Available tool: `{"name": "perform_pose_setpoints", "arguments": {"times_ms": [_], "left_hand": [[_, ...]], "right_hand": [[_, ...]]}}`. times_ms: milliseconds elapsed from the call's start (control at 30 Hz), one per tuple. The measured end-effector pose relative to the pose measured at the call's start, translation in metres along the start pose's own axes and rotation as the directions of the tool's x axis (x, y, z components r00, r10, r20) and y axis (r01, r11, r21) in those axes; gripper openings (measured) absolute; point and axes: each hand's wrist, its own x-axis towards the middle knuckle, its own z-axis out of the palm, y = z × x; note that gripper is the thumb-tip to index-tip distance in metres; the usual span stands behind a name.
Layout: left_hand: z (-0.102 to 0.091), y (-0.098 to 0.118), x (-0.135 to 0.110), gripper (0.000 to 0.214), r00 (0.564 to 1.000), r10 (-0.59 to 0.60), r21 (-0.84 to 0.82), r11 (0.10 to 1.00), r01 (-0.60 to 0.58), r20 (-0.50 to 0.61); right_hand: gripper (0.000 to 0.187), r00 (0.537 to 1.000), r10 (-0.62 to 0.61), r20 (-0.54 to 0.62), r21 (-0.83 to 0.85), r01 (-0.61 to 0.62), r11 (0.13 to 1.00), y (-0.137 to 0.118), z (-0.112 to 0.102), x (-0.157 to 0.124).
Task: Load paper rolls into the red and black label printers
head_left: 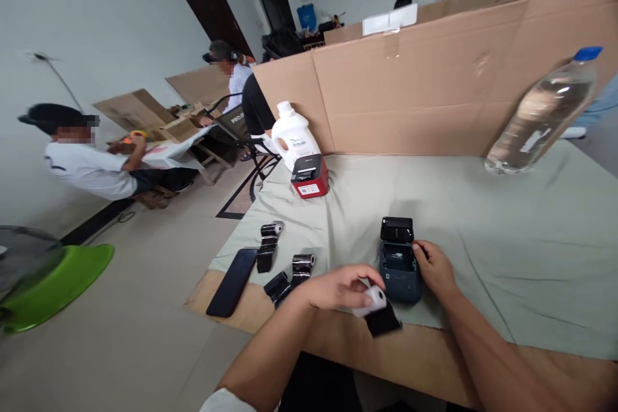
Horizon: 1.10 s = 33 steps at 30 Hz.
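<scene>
My left hand (pixel 351 290) pinches a small paper roll (pixel 377 297), white with a hollow core. A black strip (pixel 383 320) hangs from this roll, just past the table's near edge. To its right stands a dark blue portable printer (pixel 400 280), with its black lid (pixel 396 230) flipped up and its bay exposed. The fingers of my right hand (pixel 436 268) are curled against the printer's right side, thumb at its upper edge. Two black rolls with unrolled strips, a nearer roll (pixel 303 264) and a farther roll (pixel 270 230), lie left of my left hand.
A black phone (pixel 232 283) lies at the table's left edge. Farther back are a red and black box-shaped device (pixel 310 177), a white jug (pixel 292 135), and a tilted water bottle (pixel 543 116). A cardboard partition (pixel 410 90) spans the back. Other people sit at left.
</scene>
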Motion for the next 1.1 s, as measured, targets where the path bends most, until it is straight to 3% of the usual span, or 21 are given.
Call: {"name": "perform_pose_setpoints", "arguments": {"times_ms": [67,167,267,367,567,733,867,933,1000,1100], "left_hand": [[0.018,0.005,0.027,0.035,0.998,0.031,0.24,0.97,-0.043,0.051],[0.028,0.007,0.062,0.031,0.982,0.167,0.622,0.779,-0.075,-0.09],[0.024,0.005,0.086,0.031,0.973,0.212,0.752,0.656,-0.068,-0.096],[0.02,0.002,0.096,0.029,0.975,0.2,0.771,0.634,-0.058,-0.092],[0.022,-0.005,0.094,0.033,0.967,0.218,0.775,0.631,-0.036,-0.132],[0.024,-0.014,0.096,0.033,0.921,0.329,0.724,0.685,-0.08,-0.209],[0.024,-0.024,0.099,0.023,0.866,0.357,0.693,0.721,-0.018,-0.349],[0.024,-0.029,0.1,0.017,0.857,0.361,0.677,0.736,-0.019,-0.368],[0.023,-0.033,0.1,0.014,0.853,0.384,0.669,0.741,-0.056,-0.354],[0.022,-0.037,0.099,0.013,0.843,0.419,0.669,0.737,-0.097,-0.339]], "right_hand": [[0.045,1.0,-0.003,0.002,0.001,0.003,1.0,-0.001,-0.001,0.0],[0.042,1.0,-0.011,0.008,0.01,0.011,1.0,-0.002,-0.002,0.0],[0.039,1.0,0.0,0.008,0.011,0.0,1.0,-0.003,-0.003,0.001],[0.038,1.0,0.005,0.017,0.016,-0.005,1.0,-0.003,-0.003,0.001],[0.035,1.0,0.004,0.022,0.02,-0.005,1.0,-0.002,-0.002,0.001],[0.032,1.0,0.001,0.023,0.048,-0.002,0.999,-0.003,-0.004,0.002],[0.031,0.999,0.029,0.043,0.131,-0.034,0.991,-0.004,-0.005,0.001],[0.032,0.997,0.043,0.069,0.195,-0.056,0.979,-0.004,-0.008,0.0],[0.035,0.995,0.012,0.095,0.231,-0.034,0.972,-0.005,-0.013,-0.001],[0.038,0.986,-0.125,0.112,0.207,0.1,0.973,-0.011,-0.028,-0.003]]}}
